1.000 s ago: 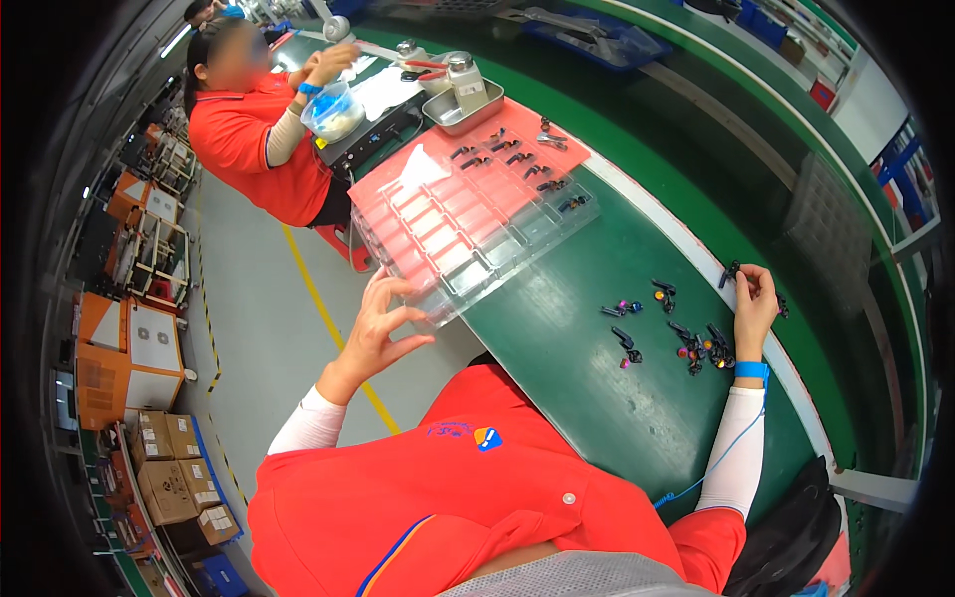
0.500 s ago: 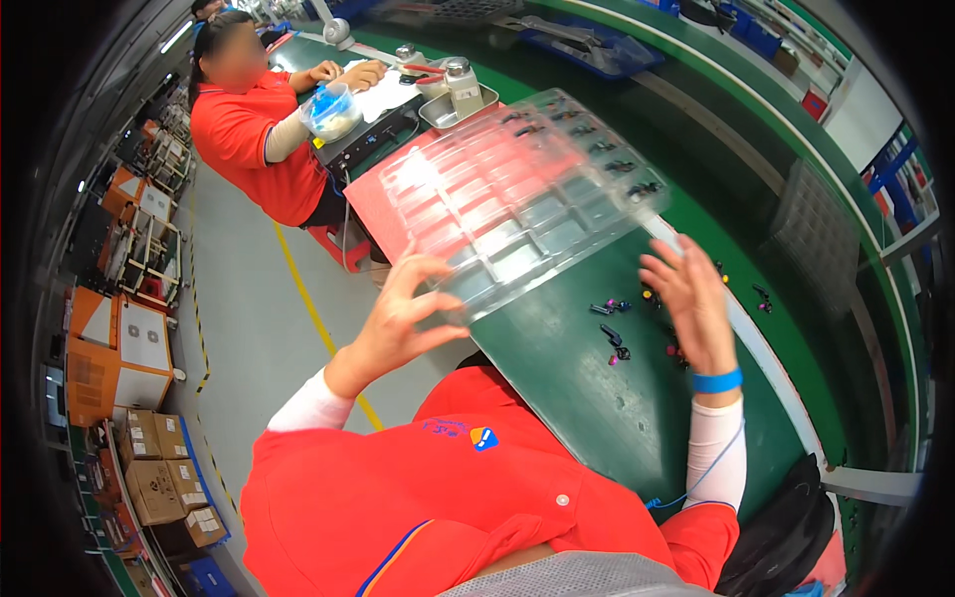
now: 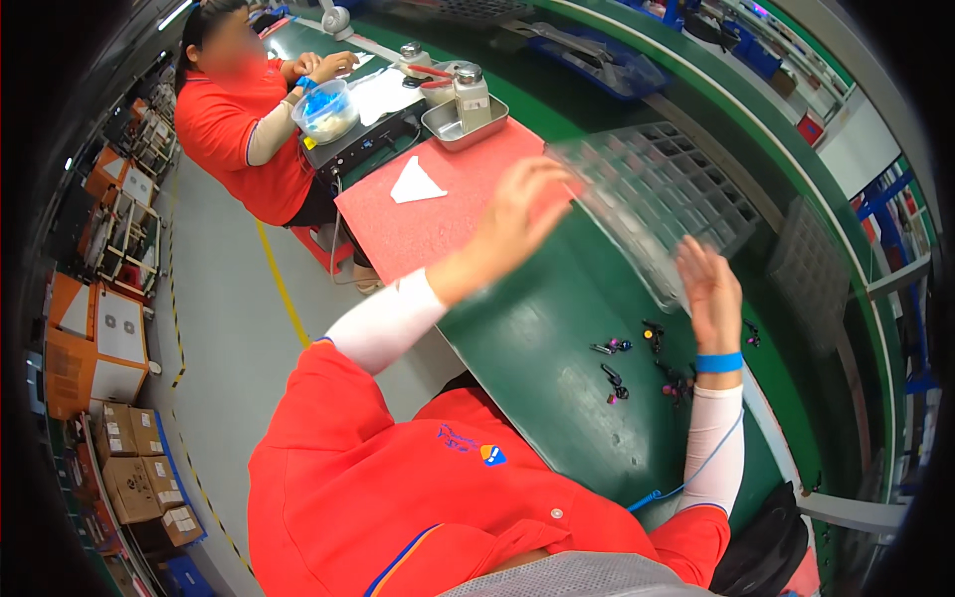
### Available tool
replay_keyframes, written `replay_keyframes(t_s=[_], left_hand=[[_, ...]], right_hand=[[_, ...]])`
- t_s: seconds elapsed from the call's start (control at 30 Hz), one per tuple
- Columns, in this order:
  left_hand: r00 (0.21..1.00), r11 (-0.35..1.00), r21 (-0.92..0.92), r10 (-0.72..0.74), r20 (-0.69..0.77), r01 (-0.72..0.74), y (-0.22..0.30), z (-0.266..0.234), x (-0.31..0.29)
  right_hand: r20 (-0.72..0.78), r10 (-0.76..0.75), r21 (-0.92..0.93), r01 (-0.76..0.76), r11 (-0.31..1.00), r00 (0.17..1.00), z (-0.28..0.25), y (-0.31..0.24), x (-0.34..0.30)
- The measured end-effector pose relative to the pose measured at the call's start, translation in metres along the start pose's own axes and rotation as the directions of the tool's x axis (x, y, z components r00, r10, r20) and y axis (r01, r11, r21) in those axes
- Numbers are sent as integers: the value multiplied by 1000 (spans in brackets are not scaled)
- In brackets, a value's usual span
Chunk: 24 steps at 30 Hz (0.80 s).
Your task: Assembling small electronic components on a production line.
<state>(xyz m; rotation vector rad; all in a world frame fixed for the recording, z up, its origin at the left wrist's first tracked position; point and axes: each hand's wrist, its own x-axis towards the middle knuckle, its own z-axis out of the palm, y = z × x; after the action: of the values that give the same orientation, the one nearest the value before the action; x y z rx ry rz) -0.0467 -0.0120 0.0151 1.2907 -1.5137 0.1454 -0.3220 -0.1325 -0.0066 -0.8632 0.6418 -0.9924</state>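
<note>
A clear plastic compartment tray (image 3: 662,194), blurred by motion, lies at a slant across the far side of the green bench and the dark green strip beyond. My left hand (image 3: 522,214) reaches to its left corner. Motion smears the fingers, so their grip on the rim cannot be told. My right hand (image 3: 710,294), a blue band at its wrist, is raised by the tray's near right corner with fingers stretched out. Whether it touches the tray is unclear. Left of my right wrist lie small dark parts (image 3: 614,383) with purple and yellow bits.
A pink mat (image 3: 463,214) with a white paper piece (image 3: 418,181) covers the bench to the left. Behind it stand a metal dish (image 3: 487,129) with a bottle and a plastic tub (image 3: 326,111). A co-worker (image 3: 239,129) sits at the far left. A black bag (image 3: 761,547) lies lower right.
The tray has moved right and away, off the pink mat, turning as it went. My left hand has followed it forward and right. My right hand has shifted slightly. The white paper is uncovered.
</note>
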Motion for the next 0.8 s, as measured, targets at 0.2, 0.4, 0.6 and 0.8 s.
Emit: replay_keyframes(t_s=[0.2, 0.4, 0.6, 0.8], left_hand=[[960, 968, 182, 122, 252, -171, -117, 38, 28], [871, 871, 364, 133, 473, -331, -140, 58, 40], [916, 732, 569, 194, 352, -374, -177, 70, 109], [961, 527, 812, 34, 273, -250, -248, 102, 138]], right_hand=[[-103, -88, -210, 65, 975, 991, -33, -33, 5], [-97, -59, -257, 32, 966, 994, -48, -42, -9], [-62, -45, -284, 26, 959, 997, -49, -45, -14], [-81, -7, -393, -25, 919, 997, -39, -44, -18]])
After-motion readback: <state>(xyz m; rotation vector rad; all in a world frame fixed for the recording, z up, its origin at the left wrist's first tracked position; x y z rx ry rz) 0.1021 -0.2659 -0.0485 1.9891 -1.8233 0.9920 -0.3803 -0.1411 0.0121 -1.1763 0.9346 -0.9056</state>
